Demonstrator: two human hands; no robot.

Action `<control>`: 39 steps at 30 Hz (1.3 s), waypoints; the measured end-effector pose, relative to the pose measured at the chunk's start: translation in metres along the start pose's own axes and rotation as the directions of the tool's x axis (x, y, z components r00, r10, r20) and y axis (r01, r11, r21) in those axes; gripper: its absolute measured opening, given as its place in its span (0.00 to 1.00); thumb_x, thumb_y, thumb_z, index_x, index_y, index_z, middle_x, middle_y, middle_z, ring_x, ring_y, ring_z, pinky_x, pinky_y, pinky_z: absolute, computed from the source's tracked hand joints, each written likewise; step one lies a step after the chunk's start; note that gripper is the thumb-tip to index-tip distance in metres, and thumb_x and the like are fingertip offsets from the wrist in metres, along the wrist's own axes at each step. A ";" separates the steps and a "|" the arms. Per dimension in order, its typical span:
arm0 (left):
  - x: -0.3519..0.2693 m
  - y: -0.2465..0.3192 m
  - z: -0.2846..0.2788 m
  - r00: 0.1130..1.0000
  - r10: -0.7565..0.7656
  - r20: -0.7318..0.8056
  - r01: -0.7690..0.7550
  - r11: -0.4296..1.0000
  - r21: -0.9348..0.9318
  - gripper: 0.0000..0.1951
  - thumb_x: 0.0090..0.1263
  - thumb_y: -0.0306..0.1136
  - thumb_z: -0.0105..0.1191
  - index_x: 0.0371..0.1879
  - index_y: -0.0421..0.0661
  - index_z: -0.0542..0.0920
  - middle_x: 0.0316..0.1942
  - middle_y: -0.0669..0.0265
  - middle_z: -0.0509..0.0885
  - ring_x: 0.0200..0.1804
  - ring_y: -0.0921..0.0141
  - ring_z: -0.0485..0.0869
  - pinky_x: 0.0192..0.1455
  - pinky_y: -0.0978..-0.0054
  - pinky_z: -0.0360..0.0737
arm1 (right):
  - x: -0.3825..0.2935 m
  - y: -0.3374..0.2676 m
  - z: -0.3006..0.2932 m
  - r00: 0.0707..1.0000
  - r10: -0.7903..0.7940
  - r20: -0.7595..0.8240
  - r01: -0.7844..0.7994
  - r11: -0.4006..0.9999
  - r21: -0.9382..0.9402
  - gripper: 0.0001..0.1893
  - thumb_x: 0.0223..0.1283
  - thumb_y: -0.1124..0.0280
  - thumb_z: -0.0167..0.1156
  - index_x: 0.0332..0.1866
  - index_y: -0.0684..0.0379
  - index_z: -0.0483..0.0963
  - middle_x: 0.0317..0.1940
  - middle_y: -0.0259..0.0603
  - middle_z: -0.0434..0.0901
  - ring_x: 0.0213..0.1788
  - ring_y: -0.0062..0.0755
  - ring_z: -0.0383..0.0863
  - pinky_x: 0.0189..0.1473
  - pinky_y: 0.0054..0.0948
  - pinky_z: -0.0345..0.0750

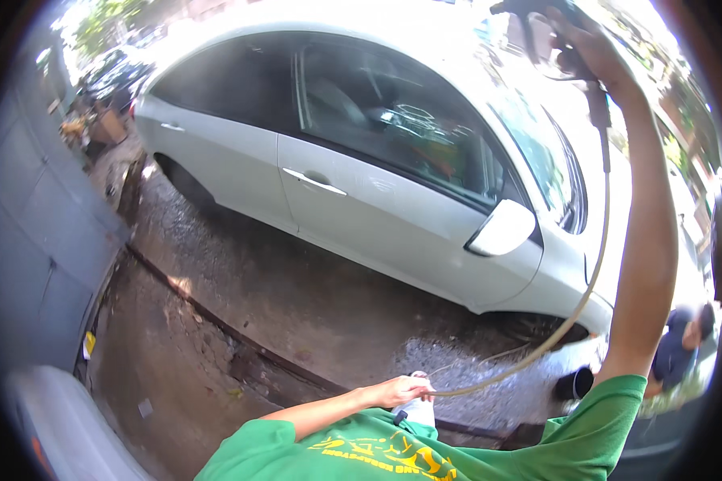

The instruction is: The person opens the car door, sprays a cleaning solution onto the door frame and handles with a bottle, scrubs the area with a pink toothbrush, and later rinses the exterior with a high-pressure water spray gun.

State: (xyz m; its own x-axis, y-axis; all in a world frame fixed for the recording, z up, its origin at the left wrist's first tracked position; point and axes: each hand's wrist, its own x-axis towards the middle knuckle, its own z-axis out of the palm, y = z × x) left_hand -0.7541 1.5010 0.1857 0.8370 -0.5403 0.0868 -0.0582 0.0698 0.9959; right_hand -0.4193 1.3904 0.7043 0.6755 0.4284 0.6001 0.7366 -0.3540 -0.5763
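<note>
A silver car (385, 204) stands side-on before me, its door mirror (504, 228) and dark windows facing me. My right hand (583, 51) is raised high at the upper right, gripping a dark spray gun (544, 30) above the car's bonnet side; glare blurs its front end. From the gun a pale hose (604, 240) hangs down and curves past the front wheel to my left hand (400, 391). That hand is low, in front of my green shirt, with its fingers closed around the hose.
A grey metal gate or panel (42, 198) is at the left, with part of another vehicle (72, 421) at the lower left. A narrow channel (259, 349) crosses the wet concrete floor. A black bucket-like container (573, 383) stands lower right. Another person (677, 349) is at the far right.
</note>
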 end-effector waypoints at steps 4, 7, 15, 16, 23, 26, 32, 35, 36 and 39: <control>0.035 0.024 0.009 0.980 0.006 -0.197 0.031 0.982 0.188 0.22 0.76 0.51 0.42 0.37 0.42 0.78 0.35 0.61 0.78 0.39 0.68 0.79 0.44 0.70 0.75 | 0.038 0.067 -0.048 0.985 0.133 0.110 -0.136 0.991 0.016 0.25 0.62 0.45 0.59 0.50 0.57 0.68 0.30 0.34 0.75 0.21 0.16 0.75 0.23 0.20 0.75; 0.038 0.054 0.012 0.946 -0.021 -0.322 0.091 0.974 0.206 0.19 0.75 0.45 0.47 0.32 0.39 0.78 0.27 0.64 0.80 0.32 0.70 0.79 0.38 0.72 0.76 | 0.057 0.125 -0.044 0.972 0.226 0.063 -0.232 0.968 0.100 0.27 0.64 0.45 0.56 0.57 0.56 0.67 0.31 0.37 0.75 0.23 0.21 0.78 0.25 0.22 0.77; 0.003 0.129 -0.020 0.642 -0.213 -0.736 0.215 0.972 -0.093 0.15 0.70 0.40 0.57 0.26 0.40 0.82 0.20 0.72 0.79 0.26 0.82 0.73 0.30 0.80 0.69 | 0.152 0.213 0.025 0.906 0.360 0.222 -0.423 0.768 0.480 0.16 0.65 0.57 0.60 0.49 0.55 0.69 0.29 0.37 0.76 0.24 0.26 0.78 0.26 0.28 0.77; 0.003 0.140 -0.029 0.616 -0.257 -0.744 0.237 0.962 -0.136 0.14 0.70 0.39 0.58 0.27 0.39 0.82 0.20 0.72 0.79 0.25 0.82 0.73 0.29 0.81 0.69 | 0.169 0.213 0.040 0.907 0.365 0.210 -0.421 0.795 0.436 0.16 0.65 0.57 0.60 0.49 0.55 0.69 0.29 0.38 0.76 0.24 0.26 0.78 0.26 0.29 0.76; -0.026 0.183 -0.131 0.565 -0.261 -0.783 0.208 0.963 -0.171 0.12 0.70 0.35 0.57 0.28 0.38 0.83 0.22 0.72 0.81 0.27 0.82 0.75 0.32 0.82 0.72 | 0.304 0.195 0.157 0.940 0.274 0.205 -0.314 0.928 0.200 0.25 0.64 0.47 0.58 0.48 0.60 0.67 0.30 0.39 0.77 0.25 0.24 0.79 0.25 0.25 0.77; -0.028 0.202 -0.175 0.542 -0.317 -0.778 0.182 0.948 -0.260 0.11 0.70 0.32 0.56 0.28 0.38 0.83 0.22 0.72 0.81 0.28 0.81 0.76 0.34 0.82 0.73 | 0.323 0.149 0.201 0.951 0.197 0.239 -0.232 0.965 0.126 0.23 0.65 0.49 0.58 0.45 0.62 0.68 0.29 0.39 0.77 0.25 0.23 0.78 0.24 0.24 0.77; 0.026 0.216 -0.253 0.774 -0.198 -0.602 0.202 0.977 -0.061 0.09 0.67 0.33 0.59 0.33 0.37 0.84 0.23 0.67 0.83 0.27 0.82 0.76 0.31 0.82 0.73 | 0.329 0.156 0.150 0.938 0.161 0.308 -0.072 0.957 -0.281 0.27 0.65 0.54 0.57 0.63 0.60 0.65 0.23 0.33 0.74 0.19 0.21 0.77 0.17 0.23 0.74; 0.072 0.229 -0.280 0.839 -0.169 -0.517 0.200 0.980 0.004 0.09 0.66 0.33 0.61 0.35 0.38 0.85 0.24 0.66 0.84 0.28 0.82 0.76 0.31 0.82 0.72 | 0.300 0.171 0.134 0.893 0.226 0.389 -0.072 0.926 -0.372 0.29 0.66 0.55 0.57 0.67 0.59 0.62 0.22 0.33 0.74 0.19 0.21 0.76 0.18 0.23 0.74; 0.085 0.227 -0.285 0.847 -0.176 -0.501 0.205 0.979 0.003 0.09 0.66 0.33 0.61 0.35 0.38 0.85 0.24 0.66 0.84 0.28 0.82 0.76 0.31 0.82 0.72 | 0.288 0.178 0.122 0.895 0.233 0.381 -0.086 0.927 -0.366 0.30 0.66 0.56 0.57 0.68 0.58 0.60 0.22 0.33 0.74 0.18 0.20 0.75 0.19 0.23 0.73; 0.118 0.222 -0.294 0.873 -0.218 -0.437 0.236 0.972 -0.014 0.09 0.62 0.29 0.63 0.37 0.36 0.85 0.29 0.62 0.87 0.32 0.78 0.84 0.36 0.81 0.78 | 0.277 0.215 0.118 0.912 0.225 0.344 -0.098 0.931 -0.351 0.31 0.66 0.58 0.57 0.70 0.58 0.58 0.21 0.33 0.73 0.17 0.20 0.74 0.20 0.22 0.71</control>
State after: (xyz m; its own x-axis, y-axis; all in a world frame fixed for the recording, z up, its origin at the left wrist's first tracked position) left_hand -0.5080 1.6996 0.4094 0.9808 -0.1204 -0.1536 0.1488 -0.0477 0.9877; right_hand -0.0781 1.5311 0.6816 0.7698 0.5966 0.2269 0.6321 -0.6634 -0.4005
